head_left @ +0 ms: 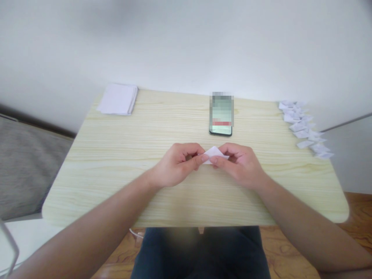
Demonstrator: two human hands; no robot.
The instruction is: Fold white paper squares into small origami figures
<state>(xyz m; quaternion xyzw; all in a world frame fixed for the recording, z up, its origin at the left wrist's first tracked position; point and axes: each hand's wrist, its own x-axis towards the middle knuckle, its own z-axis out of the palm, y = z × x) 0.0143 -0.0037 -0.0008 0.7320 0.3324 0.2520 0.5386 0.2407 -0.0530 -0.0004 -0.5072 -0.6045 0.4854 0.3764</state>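
Head view: two bare hands pinch a small, folded, pointed piece of white paper (pixel 214 151) above a pale wood-grain table.
The left hand (pixel 178 164) and the right hand (pixel 241 164) grip its two sides between thumb and bent fingers, the thumb tips almost meeting over it. Just beyond lies a dark-edged, upright-lying smartphone with a lit greenish screen (pixel 221 116); a stack of white square paper sheets (pixel 117 99) sits at the table's (pixel 116 155) far left, a cluster of folded white paper shapes (pixel 302 127) at far right.
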